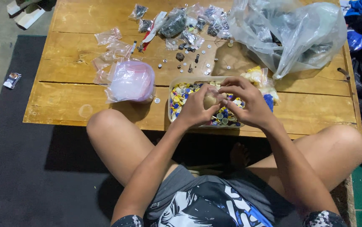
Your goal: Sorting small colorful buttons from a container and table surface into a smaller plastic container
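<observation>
Left hand (195,110) and right hand (248,103), fingers pinched on small pale clear plastic pouch (211,100) over shallow tray of coloured caps (173,86); pouch likely light, limp, slippery; grip edges

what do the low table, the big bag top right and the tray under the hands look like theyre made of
The table looks like bare unfinished wood: visible grain, plank seams, stains. The big bag seems thin clear plastic film, crinkled and glossy with highlights. The tray appears to be pale, slightly translucent plastic, though only its rim shows. The small round pieces inside it look like coloured plastic, but they are too small to be sure.
</observation>
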